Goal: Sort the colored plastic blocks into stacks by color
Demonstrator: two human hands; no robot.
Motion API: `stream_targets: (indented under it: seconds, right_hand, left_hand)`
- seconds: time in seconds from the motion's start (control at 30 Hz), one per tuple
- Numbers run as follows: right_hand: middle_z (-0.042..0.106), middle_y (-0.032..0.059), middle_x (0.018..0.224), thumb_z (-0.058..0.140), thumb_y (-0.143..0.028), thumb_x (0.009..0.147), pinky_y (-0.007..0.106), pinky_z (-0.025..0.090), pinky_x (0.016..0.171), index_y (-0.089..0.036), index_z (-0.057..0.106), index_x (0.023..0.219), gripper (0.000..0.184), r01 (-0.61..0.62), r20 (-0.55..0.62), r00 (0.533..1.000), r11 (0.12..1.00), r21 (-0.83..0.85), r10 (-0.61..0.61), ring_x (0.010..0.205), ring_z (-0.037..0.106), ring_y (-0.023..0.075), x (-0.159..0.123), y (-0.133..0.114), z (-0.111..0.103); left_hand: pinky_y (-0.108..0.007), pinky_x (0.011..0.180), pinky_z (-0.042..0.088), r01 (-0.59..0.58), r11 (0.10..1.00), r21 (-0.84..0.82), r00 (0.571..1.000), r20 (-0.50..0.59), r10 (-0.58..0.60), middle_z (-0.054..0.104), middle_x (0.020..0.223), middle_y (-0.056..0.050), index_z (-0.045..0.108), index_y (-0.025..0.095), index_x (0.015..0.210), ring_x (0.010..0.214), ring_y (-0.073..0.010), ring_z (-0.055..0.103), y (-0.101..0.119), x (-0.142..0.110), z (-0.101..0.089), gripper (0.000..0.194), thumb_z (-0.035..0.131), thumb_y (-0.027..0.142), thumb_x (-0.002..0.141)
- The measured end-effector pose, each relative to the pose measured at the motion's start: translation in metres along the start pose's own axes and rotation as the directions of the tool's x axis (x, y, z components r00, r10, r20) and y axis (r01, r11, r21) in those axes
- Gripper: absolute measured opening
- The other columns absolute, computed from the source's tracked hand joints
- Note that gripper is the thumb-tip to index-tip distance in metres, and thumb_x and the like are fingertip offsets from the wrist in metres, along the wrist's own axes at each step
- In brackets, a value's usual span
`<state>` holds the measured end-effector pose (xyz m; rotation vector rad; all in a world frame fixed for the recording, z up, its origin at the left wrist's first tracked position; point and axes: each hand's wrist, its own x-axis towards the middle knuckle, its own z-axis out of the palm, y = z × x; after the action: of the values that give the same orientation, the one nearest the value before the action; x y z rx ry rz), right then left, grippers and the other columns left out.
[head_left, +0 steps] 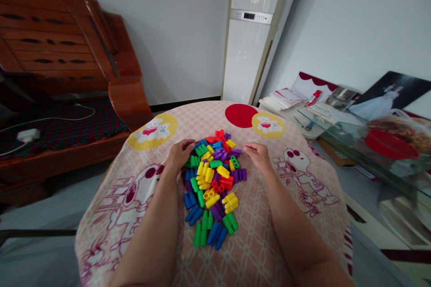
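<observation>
A heap of plastic toy building pieces point(215, 175) in red, yellow, green, blue and purple lies on the cloth between my hands. Each piece looks like short tubes joined side by side. My left hand point(181, 154) rests at the heap's upper left edge, its fingers loosely curved and apart beside blue and green pieces. On the other side, my right hand point(257, 153) reaches in with fingers extended, the tips close to a purple piece point(237, 151). Whether they touch it is hard to tell. Neither hand visibly holds a piece.
A patterned tablecloth point(256, 242) covers the round table. To the left stands a wooden bench point(129, 94) with a white charger point(28, 135) on it. A tall white air conditioner point(247, 54) is behind. At right, a glass shelf point(340, 136) carries a red bowl point(390, 144) and papers.
</observation>
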<state>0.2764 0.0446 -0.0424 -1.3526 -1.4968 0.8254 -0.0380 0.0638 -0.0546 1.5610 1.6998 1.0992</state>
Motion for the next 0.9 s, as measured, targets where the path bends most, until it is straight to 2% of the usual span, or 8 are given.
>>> stream_targets:
  seconds: [0.1,0.2,0.33,0.47,0.6,0.7,0.8,0.9]
  right_hand:
    - [0.078,0.0075,0.098,0.068,-0.040,0.073,0.038,0.056,0.084,-0.021,0.079,0.097,0.033,0.076,0.082,0.994,0.995,-0.064,-0.071,0.087,0.071,0.0244,0.000,-0.003,0.005]
    - [0.078,0.0056,0.094,0.065,-0.035,0.074,0.036,0.055,0.080,-0.023,0.080,0.093,0.028,0.112,0.070,0.992,0.983,-0.144,-0.102,0.083,0.069,0.0222,0.001,-0.003,0.009]
    - [0.075,0.0037,0.080,0.066,-0.035,0.072,0.033,0.053,0.072,-0.021,0.079,0.084,0.022,0.036,0.013,0.999,0.978,-0.206,-0.035,0.074,0.067,0.0217,0.005,0.000,-0.001]
    - [0.066,0.0002,0.060,0.068,-0.033,0.068,0.030,0.047,0.063,-0.019,0.074,0.066,0.015,0.009,0.026,1.000,0.954,-0.299,-0.001,0.062,0.061,0.0193,0.009,0.004,-0.019]
    - [0.069,-0.0001,0.065,0.065,-0.037,0.072,0.026,0.045,0.062,-0.018,0.078,0.075,0.023,-0.058,-0.112,0.993,0.950,-0.308,0.024,0.064,0.061,0.0174,0.014,0.008,-0.029]
    - [0.073,0.0022,0.074,0.064,-0.037,0.076,0.026,0.044,0.067,-0.018,0.081,0.088,0.028,-0.152,-0.244,0.969,0.875,-0.461,0.040,0.072,0.063,0.0180,0.019,0.008,-0.029]
    - [0.075,0.0048,0.078,0.066,-0.040,0.079,0.027,0.042,0.066,-0.019,0.081,0.091,0.028,-0.234,-0.253,0.963,0.737,-0.634,0.087,0.076,0.064,0.0196,0.020,0.005,-0.029]
    - [0.076,0.0060,0.081,0.067,-0.041,0.081,0.028,0.042,0.067,-0.021,0.082,0.091,0.027,-0.245,-0.229,0.967,0.676,-0.695,0.115,0.078,0.066,0.0202,0.020,0.003,-0.029]
  left_hand:
    - [-0.035,0.085,0.056,-0.011,0.999,0.037,1.000,-0.005,0.011,0.078,0.102,-0.009,0.076,0.017,0.111,0.090,-0.0257,0.071,0.003,-0.001,0.000,0.042,0.058,0.040,0.081]
    - [-0.036,0.087,0.056,-0.024,0.997,0.067,1.000,-0.014,0.025,0.079,0.103,-0.008,0.076,0.018,0.109,0.091,-0.0256,0.071,0.006,-0.001,-0.001,0.039,0.058,0.038,0.081]
    - [-0.035,0.088,0.056,-0.032,0.996,0.088,0.999,-0.013,0.033,0.078,0.104,-0.009,0.076,0.017,0.110,0.094,-0.0259,0.071,0.006,-0.001,-0.001,0.041,0.057,0.039,0.081]
    - [-0.035,0.087,0.056,-0.039,0.996,0.085,0.999,-0.009,0.040,0.078,0.104,-0.009,0.076,0.017,0.110,0.092,-0.0259,0.071,0.005,-0.002,-0.001,0.042,0.058,0.040,0.080]
    - [-0.035,0.088,0.056,-0.029,0.996,0.090,1.000,-0.002,0.030,0.078,0.104,-0.008,0.075,0.017,0.111,0.092,-0.0251,0.071,0.008,-0.003,-0.002,0.043,0.057,0.040,0.079]
    - [-0.034,0.088,0.055,-0.023,0.993,0.119,1.000,-0.002,0.024,0.078,0.104,-0.008,0.076,0.016,0.110,0.092,-0.0247,0.071,0.013,-0.004,-0.002,0.043,0.056,0.039,0.078]
    - [-0.032,0.083,0.056,-0.012,0.992,0.123,1.000,-0.009,0.013,0.079,0.100,-0.007,0.076,0.017,0.110,0.090,-0.0242,0.071,0.016,-0.006,-0.002,0.044,0.056,0.039,0.078]
    - [-0.031,0.081,0.056,0.000,0.993,0.116,1.000,-0.007,0.001,0.079,0.099,-0.007,0.076,0.017,0.110,0.088,-0.0236,0.071,0.018,-0.007,-0.002,0.043,0.057,0.039,0.078]
